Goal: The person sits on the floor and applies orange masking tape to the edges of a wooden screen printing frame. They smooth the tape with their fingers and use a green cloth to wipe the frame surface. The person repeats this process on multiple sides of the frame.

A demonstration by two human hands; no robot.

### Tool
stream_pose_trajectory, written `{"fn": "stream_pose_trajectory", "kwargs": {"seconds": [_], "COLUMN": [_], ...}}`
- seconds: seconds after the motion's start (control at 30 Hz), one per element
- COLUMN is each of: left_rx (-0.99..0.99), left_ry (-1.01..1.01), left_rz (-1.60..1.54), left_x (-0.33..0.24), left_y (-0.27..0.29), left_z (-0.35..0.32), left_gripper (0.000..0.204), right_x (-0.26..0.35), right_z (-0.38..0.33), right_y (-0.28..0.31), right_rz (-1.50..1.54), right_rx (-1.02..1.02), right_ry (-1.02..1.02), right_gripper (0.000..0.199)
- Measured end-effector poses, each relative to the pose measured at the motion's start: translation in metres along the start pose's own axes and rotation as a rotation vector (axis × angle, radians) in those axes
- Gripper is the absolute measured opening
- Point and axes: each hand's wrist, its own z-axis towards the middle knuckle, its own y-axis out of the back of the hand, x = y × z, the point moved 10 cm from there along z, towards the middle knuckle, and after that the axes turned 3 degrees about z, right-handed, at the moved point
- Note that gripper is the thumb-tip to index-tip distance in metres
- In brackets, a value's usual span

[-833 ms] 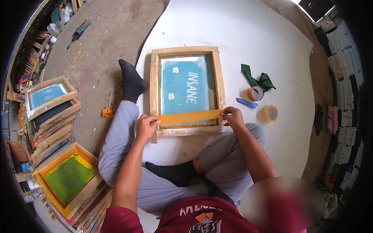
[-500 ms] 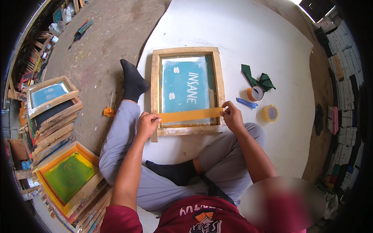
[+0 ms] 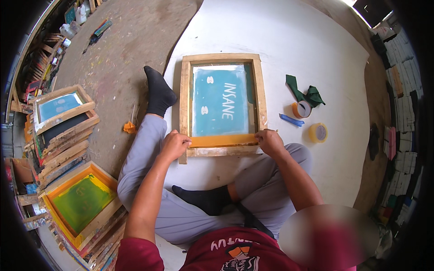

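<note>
In front of me a wooden screen-printing frame [image 3: 186, 99] lies flat, its teal mesh [image 3: 212, 92] marked with pale lettering and two small shapes. A strip of orange-tan tape [image 3: 224, 140] runs across the near end of the mesh, along the inner edge of the wood. My left hand [image 3: 175, 145] pinches the strip's left end at the frame's left side. My right hand [image 3: 272, 143] grips its right end at the near right corner. Whether the strip's underside touches the mesh along its whole length, I cannot tell.
Right of the frame lie an orange tape roll [image 3: 301, 109], a yellow tape roll [image 3: 318, 133], a blue cutter [image 3: 291, 120] and green cloth [image 3: 312, 95]. Stacked screen frames [image 3: 63, 140] stand at the left, near a crumpled orange scrap [image 3: 129, 127]. My legs flank the frame.
The tape strip has come nearer to me, from a slant across the lower mesh to level along the frame's near inner edge. Both hands moved with it, still holding its ends.
</note>
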Motion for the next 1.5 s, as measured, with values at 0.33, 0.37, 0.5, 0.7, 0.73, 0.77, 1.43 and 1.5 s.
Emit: {"fn": "stream_pose_trajectory", "kwargs": {"seconds": [0.33, 0.37, 0.5, 0.7, 0.73, 0.77, 1.43, 1.5], "left_rx": [0.153, 0.162, 0.201, 0.270, 0.277, 0.283, 0.294, 0.312], "left_ry": [-0.044, -0.055, -0.112, -0.186, -0.194, -0.205, -0.139, -0.124], "left_rz": [0.228, 0.265, 0.416, 0.543, 0.563, 0.582, 0.552, 0.546], "left_x": [-0.009, -0.010, -0.017, -0.034, -0.035, -0.036, -0.027, -0.026], "left_y": [-0.027, -0.030, -0.042, -0.046, -0.049, -0.051, -0.068, -0.068], "left_z": [0.008, 0.010, 0.012, 0.016, 0.017, 0.018, 0.029, 0.030], "left_gripper": [0.013, 0.013, 0.013, 0.013, 0.014, 0.014, 0.013, 0.013], "right_x": [0.009, 0.010, 0.010, 0.018, 0.019, 0.019, 0.023, 0.022], "right_z": [0.000, 0.000, 0.002, 0.002, 0.002, 0.001, 0.000, 0.000], "right_y": [-0.016, -0.016, -0.020, -0.024, -0.024, -0.024, -0.031, -0.032], "right_rz": [-0.177, -0.197, -0.245, -0.366, -0.378, -0.391, -0.409, -0.409], "right_rx": [0.184, 0.196, 0.178, 0.241, 0.241, 0.239, 0.227, 0.221], "right_ry": [-0.042, -0.044, -0.004, 0.032, 0.035, 0.036, 0.116, 0.123], "right_gripper": [0.020, 0.020, 0.017, 0.013, 0.013, 0.013, 0.015, 0.015]}}
